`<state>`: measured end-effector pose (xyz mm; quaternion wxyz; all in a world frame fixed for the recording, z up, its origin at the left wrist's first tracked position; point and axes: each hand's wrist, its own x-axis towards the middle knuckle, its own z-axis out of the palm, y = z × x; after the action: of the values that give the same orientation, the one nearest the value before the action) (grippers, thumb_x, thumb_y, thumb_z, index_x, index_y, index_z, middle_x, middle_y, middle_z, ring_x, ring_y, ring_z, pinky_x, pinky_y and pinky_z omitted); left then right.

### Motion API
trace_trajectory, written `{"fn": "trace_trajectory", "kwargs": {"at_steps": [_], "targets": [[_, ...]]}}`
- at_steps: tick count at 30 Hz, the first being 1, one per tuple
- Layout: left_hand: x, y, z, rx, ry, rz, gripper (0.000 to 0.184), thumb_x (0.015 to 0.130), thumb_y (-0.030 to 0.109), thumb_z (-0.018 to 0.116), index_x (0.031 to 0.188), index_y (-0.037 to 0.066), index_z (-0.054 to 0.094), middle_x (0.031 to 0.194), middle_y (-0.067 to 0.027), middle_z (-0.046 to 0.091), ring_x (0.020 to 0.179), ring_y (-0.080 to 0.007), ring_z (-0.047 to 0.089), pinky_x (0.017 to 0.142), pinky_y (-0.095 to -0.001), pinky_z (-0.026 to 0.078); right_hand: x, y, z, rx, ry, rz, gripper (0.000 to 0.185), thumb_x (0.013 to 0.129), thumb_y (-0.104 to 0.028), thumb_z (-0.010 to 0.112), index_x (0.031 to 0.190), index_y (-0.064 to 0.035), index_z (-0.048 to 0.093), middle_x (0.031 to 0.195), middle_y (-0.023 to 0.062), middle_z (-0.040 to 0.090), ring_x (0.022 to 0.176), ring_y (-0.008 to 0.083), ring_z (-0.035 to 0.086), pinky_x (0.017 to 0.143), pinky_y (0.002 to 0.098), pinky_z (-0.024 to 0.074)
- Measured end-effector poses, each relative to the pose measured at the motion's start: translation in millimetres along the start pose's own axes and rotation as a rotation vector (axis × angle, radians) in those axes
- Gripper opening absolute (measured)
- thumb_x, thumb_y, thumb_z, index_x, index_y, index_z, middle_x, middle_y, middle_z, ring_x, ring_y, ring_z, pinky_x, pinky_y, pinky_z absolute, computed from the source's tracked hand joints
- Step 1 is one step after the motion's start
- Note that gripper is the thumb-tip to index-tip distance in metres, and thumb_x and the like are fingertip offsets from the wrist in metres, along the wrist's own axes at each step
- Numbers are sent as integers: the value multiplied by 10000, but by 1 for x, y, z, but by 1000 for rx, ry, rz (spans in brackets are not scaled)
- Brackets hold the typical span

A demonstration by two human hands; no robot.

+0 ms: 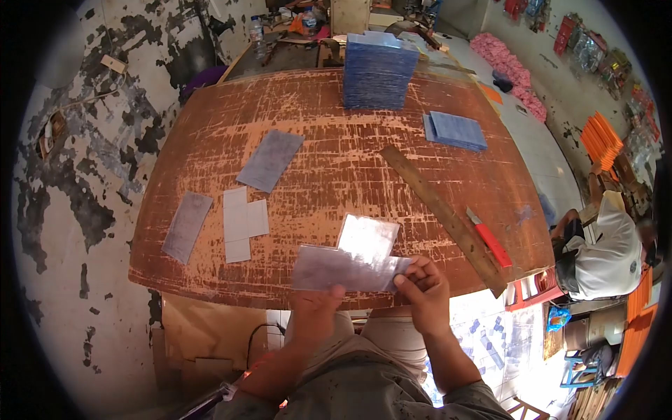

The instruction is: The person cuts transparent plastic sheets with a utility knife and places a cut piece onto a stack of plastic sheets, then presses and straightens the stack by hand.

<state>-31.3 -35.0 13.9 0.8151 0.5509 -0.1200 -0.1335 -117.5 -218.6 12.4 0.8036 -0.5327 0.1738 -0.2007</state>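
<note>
Over the table's near edge I hold a T-shaped grey-purple sheet (329,269) with a glossy tab that catches bright light. My right hand (428,290) pinches its right end between thumb and fingers. At its lower left edge is my left hand (315,308), slightly blurred, thumb along the edge and fingers hidden beneath. Left of the sheet lies a pale T-shaped template (238,224) with lines on it. Two grey rectangular pieces, one nearer (187,227) and one farther (271,161), lie beside it.
On the scratched brown table (315,175) are a long ruler (448,224), a red-handled cutter (490,238), a tall stack of blue-grey sheets (379,73) and a smaller pile (456,131). A water bottle (257,38) stands behind. Another person (609,252) sits at the right.
</note>
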Motion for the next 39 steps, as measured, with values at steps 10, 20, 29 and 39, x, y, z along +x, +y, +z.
{"fn": "trace_trajectory", "kwargs": {"at_steps": [10, 20, 29, 39], "targets": [[3, 32, 24, 144, 106, 176, 211, 981, 144, 645, 1020, -61, 677, 968, -69, 709, 902, -114, 631, 799, -284, 507, -18, -1, 22, 13, -82, -159, 347, 902, 7, 693, 1214, -4, 541, 1172, 109, 623, 1097, 179, 603, 949, 327, 489], [-5, 45, 11, 346, -139, 268, 159, 935, 72, 653, 1040, -46, 668, 977, -104, 699, 897, -164, 649, 791, -306, 511, 17, -103, 51, -807, -344, -739, 409, 830, -50, 742, 1221, -1, 630, 1195, 187, 611, 1086, 317, 626, 917, 391, 497], [-10, 60, 2, 673, -214, 390, 147, 905, 92, 675, 972, -37, 695, 912, -161, 709, 830, -246, 691, 730, -347, 536, 23, -106, 54, -685, -472, -623, 168, 817, 34, 722, 979, 2, 688, 969, 124, 667, 934, 250, 663, 800, 356, 522], [-8, 52, -7, 386, -187, 161, 235, 955, 126, 655, 1117, -44, 649, 953, -88, 715, 809, -157, 663, 728, -289, 512, 33, -107, 14, -548, 46, -452, 105, 952, -89, 683, 1015, -6, 699, 854, 90, 701, 740, 139, 644, 679, 288, 502]]}}
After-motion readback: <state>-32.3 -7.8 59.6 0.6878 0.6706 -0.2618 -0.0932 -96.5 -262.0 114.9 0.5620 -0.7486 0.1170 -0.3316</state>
